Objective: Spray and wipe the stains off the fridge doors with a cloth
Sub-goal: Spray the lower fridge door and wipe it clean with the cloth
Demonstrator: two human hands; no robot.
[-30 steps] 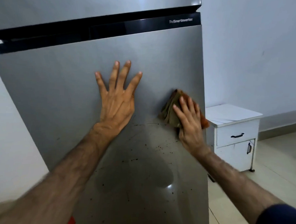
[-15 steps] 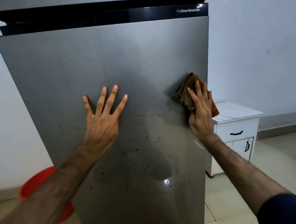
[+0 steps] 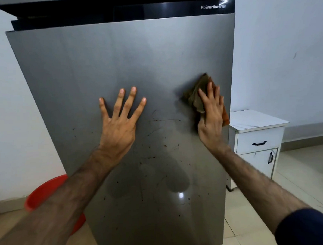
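Note:
The grey lower fridge door [image 3: 107,62] fills the head view. Small dark brown stains [image 3: 165,145] speckle its middle and lower part. My left hand [image 3: 120,123] lies flat on the door with fingers spread and holds nothing. My right hand [image 3: 211,117] presses a crumpled brown and orange cloth [image 3: 196,96] flat against the door near its right edge, above and right of the stains. No spray bottle is in view.
A small white cabinet [image 3: 256,137] with black handles stands close to the fridge's right side. A red plastic tub [image 3: 47,190] sits on the floor behind the fridge's left side. White walls and a tiled floor [image 3: 296,172] surround it.
The view has shifted, so more of the door and the red tub show. My right hand with the cloth slid up and right to the door's edge, then a little back left. My left hand stays flat.

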